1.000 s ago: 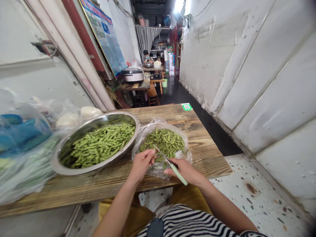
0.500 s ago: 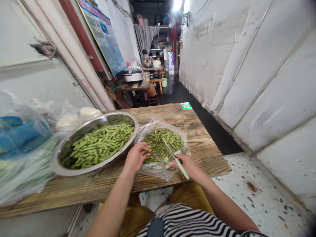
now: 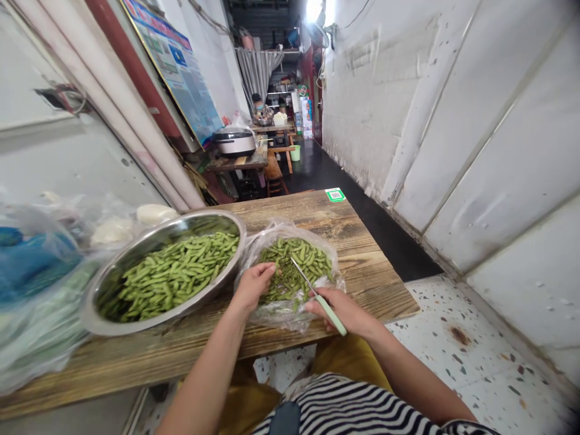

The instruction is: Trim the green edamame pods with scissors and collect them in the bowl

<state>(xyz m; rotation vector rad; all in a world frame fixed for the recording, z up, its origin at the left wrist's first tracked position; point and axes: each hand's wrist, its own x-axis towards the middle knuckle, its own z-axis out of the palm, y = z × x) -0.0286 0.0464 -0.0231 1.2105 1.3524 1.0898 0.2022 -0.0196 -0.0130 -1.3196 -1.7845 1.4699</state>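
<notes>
My left hand (image 3: 254,286) is closed in a pinch on a green soybean pod (image 3: 278,266), above the left side of an open clear plastic bag (image 3: 333,244). My right hand (image 3: 338,308) grips a slim cutting tool (image 3: 330,314) with a pale green handle; whether it is a knife or scissors seen edge-on I cannot tell. Its narrow metal blade points forward and left over the soybean pods (image 3: 312,260) heaped in the bag. Left of the bag, a large steel basin (image 3: 88,311) holds many more pods (image 3: 181,272).
Bags of produce (image 3: 40,290) crowd the left of the wooden table (image 3: 371,266). A QR-code card (image 3: 335,195) lies at its far edge. Farther back are a cooker (image 3: 234,142) on another table, a green bucket (image 3: 295,153) and a seated person (image 3: 261,112).
My left hand has turned and moved slightly forward, its fingertips now pinched together on the pod. My right hand keeps its grip on the cutting tool. The whole view has shifted slightly.
</notes>
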